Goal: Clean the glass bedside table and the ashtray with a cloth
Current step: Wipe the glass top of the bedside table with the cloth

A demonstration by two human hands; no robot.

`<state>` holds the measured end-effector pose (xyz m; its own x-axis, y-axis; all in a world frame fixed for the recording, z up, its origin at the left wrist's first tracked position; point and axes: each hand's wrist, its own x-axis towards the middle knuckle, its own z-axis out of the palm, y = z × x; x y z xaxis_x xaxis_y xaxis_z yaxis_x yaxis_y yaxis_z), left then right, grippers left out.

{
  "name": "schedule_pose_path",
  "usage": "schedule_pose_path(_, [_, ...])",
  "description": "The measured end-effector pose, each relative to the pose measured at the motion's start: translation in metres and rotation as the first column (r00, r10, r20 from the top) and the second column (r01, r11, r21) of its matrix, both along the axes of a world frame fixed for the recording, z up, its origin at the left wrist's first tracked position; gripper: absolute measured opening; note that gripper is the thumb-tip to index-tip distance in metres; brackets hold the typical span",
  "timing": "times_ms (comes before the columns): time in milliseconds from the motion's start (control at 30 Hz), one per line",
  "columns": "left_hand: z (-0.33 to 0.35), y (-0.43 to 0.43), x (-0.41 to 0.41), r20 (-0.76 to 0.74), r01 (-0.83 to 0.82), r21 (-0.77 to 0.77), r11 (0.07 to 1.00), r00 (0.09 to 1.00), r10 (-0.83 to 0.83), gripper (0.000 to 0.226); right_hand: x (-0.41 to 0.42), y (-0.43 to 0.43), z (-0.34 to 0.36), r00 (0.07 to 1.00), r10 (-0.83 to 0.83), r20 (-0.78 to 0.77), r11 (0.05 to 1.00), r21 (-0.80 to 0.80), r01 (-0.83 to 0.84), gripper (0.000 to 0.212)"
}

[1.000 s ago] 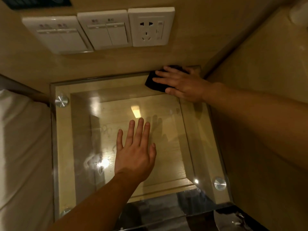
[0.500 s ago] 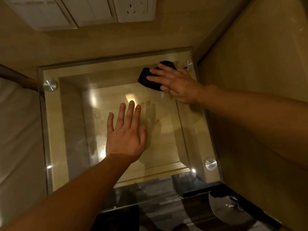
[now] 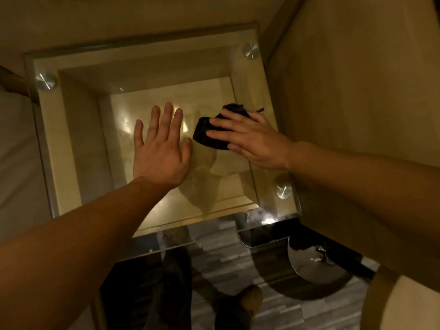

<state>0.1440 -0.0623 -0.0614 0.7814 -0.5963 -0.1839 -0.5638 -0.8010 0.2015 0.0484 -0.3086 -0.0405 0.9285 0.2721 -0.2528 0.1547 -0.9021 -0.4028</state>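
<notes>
The glass bedside table [image 3: 71, 144] fills the middle of the view, its clear top held by round metal studs at the corners over a pale wooden frame. My left hand [image 3: 162, 148] lies flat on the glass near the centre, fingers spread, holding nothing. Just to its right, my right hand [image 3: 252, 139] presses a black cloth [image 3: 207, 136] onto the glass, fingers laid over it. A shiny round glass object [image 3: 316, 265] lies low at the front right; I cannot tell whether it is the ashtray.
A wooden wall [image 3: 357, 79] runs close along the table's right side, and another wooden panel [image 3: 142, 13] stands behind it. White bedding [image 3: 16, 163] borders the left edge. Dark striped floor [image 3: 226, 270] shows below the front edge.
My right hand has dragged the black cloth from the far right corner toward the middle of the glass. The view has tilted down, so the wall switches are out of sight.
</notes>
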Motion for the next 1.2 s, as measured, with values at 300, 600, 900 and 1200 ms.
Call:
schedule_pose_path(300, [0.002,0.0,-0.002,0.03,0.008,-0.005,1.0,1.0,-0.008,0.066,-0.065,0.022,0.0,0.999,0.032,-0.037,0.999,-0.001,-0.032,0.051])
schedule_pose_path(600, [0.003,0.001,-0.004,0.026,0.006,-0.012,1.0,1.0,-0.005,0.067,-0.123,0.045,0.002,1.0,0.018,-0.02,0.999,0.033,-0.018,0.054])
schedule_pose_path(900, [0.003,0.002,-0.005,0.029,0.011,-0.035,0.999,1.0,-0.01,0.067,-0.17,0.07,-0.001,0.989,-0.146,0.007,0.972,0.19,0.142,0.052])
schedule_pose_path(1200, [0.009,0.004,-0.004,-0.056,0.04,0.008,0.999,0.998,-0.039,0.07,-0.206,0.088,0.043,0.914,-0.246,-0.324,0.848,0.385,0.365,0.052])
